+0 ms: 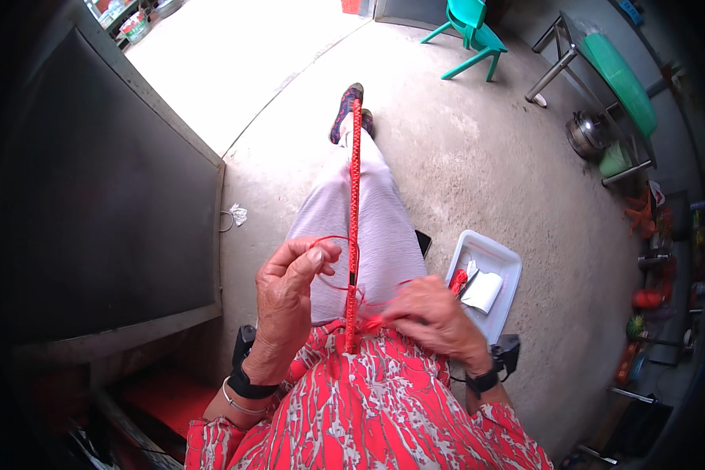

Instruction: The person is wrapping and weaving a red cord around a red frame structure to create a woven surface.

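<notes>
A long red braided band (355,188) runs straight from my shoe (343,113) up between my legs to my waist. A short dark stretch shows on it between my hands. My left hand (286,286) is closed just left of the band, thumb and fingertips pinching a loop of thin red cord (333,237) that passes round the band. On the other side, near my lap, my right hand (439,317) is closed and smeared by motion. Blurred red strands run from its fingers to the band. The cord's ends cannot be made out.
Beside my right leg, a white tray (512,274) holds a white roll (483,292), a red cord bundle (457,280) and a dark slim tool. A dark door panel (110,188) stands left. Ahead are a green chair (478,39) and a metal-legged table (552,66); a pot (586,135) sits beneath.
</notes>
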`<state>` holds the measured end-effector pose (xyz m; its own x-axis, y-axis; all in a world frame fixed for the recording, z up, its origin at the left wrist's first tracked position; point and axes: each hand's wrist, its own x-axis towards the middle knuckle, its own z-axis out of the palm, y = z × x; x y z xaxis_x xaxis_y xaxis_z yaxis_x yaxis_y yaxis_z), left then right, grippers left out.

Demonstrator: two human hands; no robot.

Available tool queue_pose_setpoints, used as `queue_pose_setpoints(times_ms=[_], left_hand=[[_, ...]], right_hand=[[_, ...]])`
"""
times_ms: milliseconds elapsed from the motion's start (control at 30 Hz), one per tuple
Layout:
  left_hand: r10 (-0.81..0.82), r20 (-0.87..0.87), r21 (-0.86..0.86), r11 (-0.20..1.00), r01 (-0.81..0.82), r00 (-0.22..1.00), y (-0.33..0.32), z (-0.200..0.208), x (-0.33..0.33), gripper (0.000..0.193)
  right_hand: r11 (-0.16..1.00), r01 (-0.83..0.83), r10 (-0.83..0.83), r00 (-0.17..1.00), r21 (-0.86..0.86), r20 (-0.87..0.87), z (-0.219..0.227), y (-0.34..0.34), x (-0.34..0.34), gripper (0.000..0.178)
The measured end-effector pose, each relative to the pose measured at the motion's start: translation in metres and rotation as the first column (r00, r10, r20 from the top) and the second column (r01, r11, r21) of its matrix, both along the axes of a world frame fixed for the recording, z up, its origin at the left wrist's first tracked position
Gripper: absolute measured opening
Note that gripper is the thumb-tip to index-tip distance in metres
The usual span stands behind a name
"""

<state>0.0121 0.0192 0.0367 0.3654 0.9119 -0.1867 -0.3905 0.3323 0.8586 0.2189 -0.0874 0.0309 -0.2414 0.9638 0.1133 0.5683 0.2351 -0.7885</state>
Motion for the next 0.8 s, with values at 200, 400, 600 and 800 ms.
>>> queue_pose_setpoints(times_ms=[200, 400, 600, 800], left_hand=[[-0.282, -0.252, -0.15, 0.957, 0.25, 0.926, -0.016, -0.006, -0.02, 0.012], [-0.304, -0.293, -0.154, 0.951, 0.27, 0.906, -0.018, -0.017, -0.022, 0.011], [-0.109, -0.388, 0.178, 0.965, 0.191, 0.915, -0.011, -0.002, -0.024, 0.009], [-0.012, -0.408, 0.426, 0.882, 0.202, 0.913, -0.008, 0.01, -0.017, 0.007]], right_hand=[[0.99, 0.129, -0.126, 0.99, 0.057, -0.065, -0.027, 0.024, -0.045, 0.021], [0.971, 0.24, -0.236, 0.958, 0.01, -0.162, -0.03, 0.028, -0.053, 0.026], [0.965, 0.238, -0.208, 0.951, 0.114, -0.227, 0.013, 0.036, -0.03, 0.023], [0.973, 0.059, -0.071, 0.996, 0.225, 0.049, 0.026, 0.059, -0.046, 0.024]])
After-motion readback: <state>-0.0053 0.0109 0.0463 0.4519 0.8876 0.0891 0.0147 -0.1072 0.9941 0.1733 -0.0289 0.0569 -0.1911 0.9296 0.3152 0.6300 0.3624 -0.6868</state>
